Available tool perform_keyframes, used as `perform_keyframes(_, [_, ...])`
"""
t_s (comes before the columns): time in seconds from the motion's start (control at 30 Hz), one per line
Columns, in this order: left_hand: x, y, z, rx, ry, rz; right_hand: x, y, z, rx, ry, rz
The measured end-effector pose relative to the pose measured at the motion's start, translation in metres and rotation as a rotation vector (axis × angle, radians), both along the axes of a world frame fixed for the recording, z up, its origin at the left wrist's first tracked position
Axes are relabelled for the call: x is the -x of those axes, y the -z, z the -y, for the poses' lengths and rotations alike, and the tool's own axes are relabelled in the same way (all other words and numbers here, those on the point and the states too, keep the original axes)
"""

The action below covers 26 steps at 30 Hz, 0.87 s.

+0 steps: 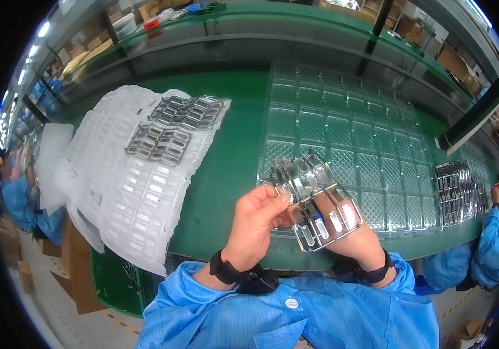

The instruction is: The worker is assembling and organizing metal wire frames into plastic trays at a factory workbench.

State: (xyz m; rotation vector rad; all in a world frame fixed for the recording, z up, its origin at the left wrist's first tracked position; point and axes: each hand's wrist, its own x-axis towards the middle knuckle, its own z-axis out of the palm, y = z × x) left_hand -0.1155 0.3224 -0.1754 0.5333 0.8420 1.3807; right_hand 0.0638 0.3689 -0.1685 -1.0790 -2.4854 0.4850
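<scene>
A shiny metal lattice frame (335, 228) with several narrow, polished slats is held up in front of me, above the near edge of the green bench. My left hand (258, 215) is closed on its left side, thumb and fingers pinching the edge. Behind the frame is my right hand (351, 218), its skin showing between the bars; most of its fingers are hidden. Under and beyond the frame lies a clear plastic tray (366, 139) with square, cross-hatched pockets.
White cushioning sheets (101, 139) cover the bench's left side, with more metal frames (188, 111) on top. At the right are stacked similar frames (453, 189) and a co-worker's blue sleeve (496, 244). A green bin (107, 285) stands below left. A post (473, 119) rises at right.
</scene>
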Motion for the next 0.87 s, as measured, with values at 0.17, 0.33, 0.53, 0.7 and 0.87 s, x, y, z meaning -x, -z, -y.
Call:
perform_keyframes(0.17, [-0.001, 0.0, -0.001, -0.001, 0.046, 0.086, 0.001, -0.006, 0.001, 0.015, -0.065, 0.01])
perform_keyframes(0.33, [-0.003, -0.004, -0.001, 0.003, 0.049, 0.098, 0.001, -0.011, 0.002, 0.025, -0.076, -0.007])
perform_keyframes(0.53, [-0.003, -0.002, -0.001, -0.001, 0.087, 0.128, -0.001, -0.012, 0.003, -0.017, -0.091, -0.048])
perform_keyframes(0.7, [-0.003, -0.004, 0.0, 0.004, 0.082, 0.132, 0.0, -0.012, 0.004, 0.015, -0.093, -0.056])
perform_keyframes(0.87, [-0.001, 0.0, -0.001, -0.021, 0.114, 0.17, -0.002, -0.01, 0.003, 0.109, -0.101, 0.02])
